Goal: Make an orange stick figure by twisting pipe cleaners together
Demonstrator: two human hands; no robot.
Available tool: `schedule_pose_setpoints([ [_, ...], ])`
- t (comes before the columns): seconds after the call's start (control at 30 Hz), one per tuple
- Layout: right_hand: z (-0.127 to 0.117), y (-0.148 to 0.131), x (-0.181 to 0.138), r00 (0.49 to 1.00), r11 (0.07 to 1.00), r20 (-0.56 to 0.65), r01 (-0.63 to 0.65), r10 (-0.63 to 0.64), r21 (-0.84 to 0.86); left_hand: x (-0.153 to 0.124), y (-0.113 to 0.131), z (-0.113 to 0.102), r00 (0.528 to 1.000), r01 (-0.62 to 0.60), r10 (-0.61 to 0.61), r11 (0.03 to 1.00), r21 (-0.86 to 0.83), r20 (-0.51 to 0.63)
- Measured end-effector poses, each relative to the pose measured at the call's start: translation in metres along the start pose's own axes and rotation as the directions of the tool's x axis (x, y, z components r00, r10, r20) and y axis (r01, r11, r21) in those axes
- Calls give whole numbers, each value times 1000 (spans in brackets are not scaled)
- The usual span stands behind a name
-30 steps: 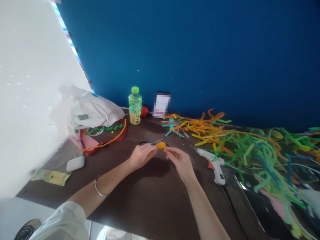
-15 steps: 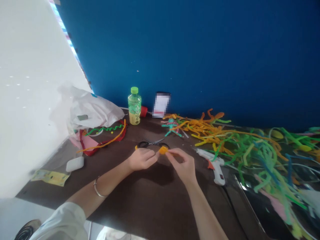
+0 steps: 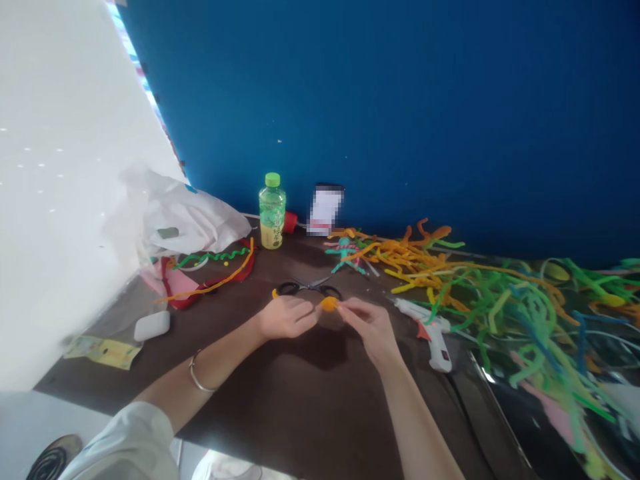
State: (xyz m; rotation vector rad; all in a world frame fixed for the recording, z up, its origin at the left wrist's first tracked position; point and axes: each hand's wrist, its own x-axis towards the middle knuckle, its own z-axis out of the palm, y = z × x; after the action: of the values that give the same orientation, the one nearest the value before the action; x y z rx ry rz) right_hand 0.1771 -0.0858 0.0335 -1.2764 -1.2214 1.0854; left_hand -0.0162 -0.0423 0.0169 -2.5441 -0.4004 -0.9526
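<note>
Between my two hands is a small coiled orange pipe cleaner [image 3: 329,305]. My left hand [image 3: 287,317] is closed on it from the left, and a short orange end sticks up behind that hand. From the right, my right hand [image 3: 369,327] pinches the coil's edge between thumb and fingertips. Just beyond my hands lies a pair of black-handled scissors [image 3: 310,287] with spread blades. A small teal figure with a pink stripe [image 3: 345,253], twisted from pipe cleaners, rests farther back.
A white glue gun [image 3: 430,330] with a black cord lies to the right, beside heaped orange pipe cleaners [image 3: 400,257] and green pipe cleaners [image 3: 525,300]. Behind stand a drink bottle [image 3: 272,213] and a phone [image 3: 325,210]. At left are a plastic bag [image 3: 195,217] and a white case [image 3: 152,326].
The view has shifted slightly. My right hand has moved a little to the right, its fingertips now at the orange coil's edge. My left hand keeps its hold.
</note>
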Motion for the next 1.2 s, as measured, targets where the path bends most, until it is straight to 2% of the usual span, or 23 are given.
schedule_pose_setpoints([
  [0.17,-1,0,1,999,1000,35,15,-14,-15,-2,-2,3,1000,29,-28,996,-80,4],
  [0.27,-1,1,1,999,999,20,29,-28,-36,-4,-1,8,989,142,-145,978,-152,-11],
  [0.37,1,1,0,999,997,-3,48,-48,-59,-4,1,14,959,271,-282,938,-217,-18],
  [0.63,4,1,-2,959,936,27,280,-281,-212,-4,4,20,911,381,-413,853,-357,-15],
  [0.77,10,1,-4,937,904,-14,332,-349,-269,1,8,21,832,469,-554,742,-479,-42],
  [0.9,17,3,-7,931,912,-116,306,-347,-272,8,14,19,730,573,-683,590,-568,26],
  [1.03,21,6,-8,940,937,-160,262,-303,-233,12,19,17,597,638,-794,385,-667,113],
  [1.2,22,6,-8,956,951,-129,235,-263,-198,15,21,17,428,652,-864,91,-753,266],
])
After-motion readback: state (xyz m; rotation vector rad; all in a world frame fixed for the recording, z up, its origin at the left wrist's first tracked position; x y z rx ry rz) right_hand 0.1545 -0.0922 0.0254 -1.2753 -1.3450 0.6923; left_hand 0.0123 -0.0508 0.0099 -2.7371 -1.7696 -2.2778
